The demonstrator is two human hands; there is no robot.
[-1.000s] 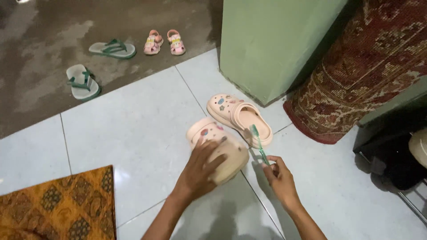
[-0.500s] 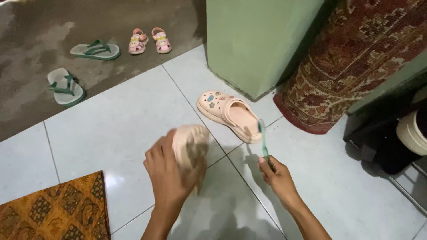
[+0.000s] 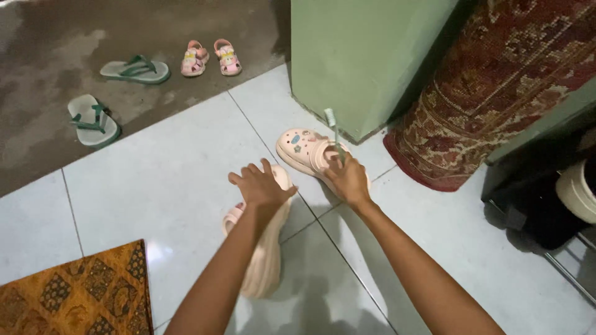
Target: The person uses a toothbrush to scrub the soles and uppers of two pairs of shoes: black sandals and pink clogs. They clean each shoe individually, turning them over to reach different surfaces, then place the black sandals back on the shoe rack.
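Scanning left to right:
Far left: patterned brown cloth (image 3: pixel 74 291) lies on the tile floor (image 3: pixel 167 167), cut off by the left and bottom frame edges.
Upper left: two grey-green flip-flops (image 3: pixel 93 121) and a pair of small pink sandals (image 3: pixel 211 58) sit on the dark concrete, well apart from both hands.
Open room: bare tile between the cloth and the left arm; bare tile also at lower right, bounded by the dark rack (image 3: pixel 540 205).
Left hand (image 3: pixel 261 186): fingers spread, palm pressing down on the near pink clog (image 3: pixel 264 260). This clog stands on its side on the tile; the forearm hides much of it.
Right hand (image 3: pixel 349 180): closed around the handle of a toothbrush (image 3: pixel 332 127), bristle head pointing up. The hand rests on the far pink clog (image 3: pixel 310 152).
Far pink clog: lies upright on the tile, decorated toe visible; heel end hidden under the right hand.
Edges: green pillar (image 3: pixel 366 56) stands just behind the far clog; rolled red carpet (image 3: pixel 496 93) leans at its right.
Far right: pale rounded object (image 3: pixel 577 192) cut off by the frame; kind cannot be told.
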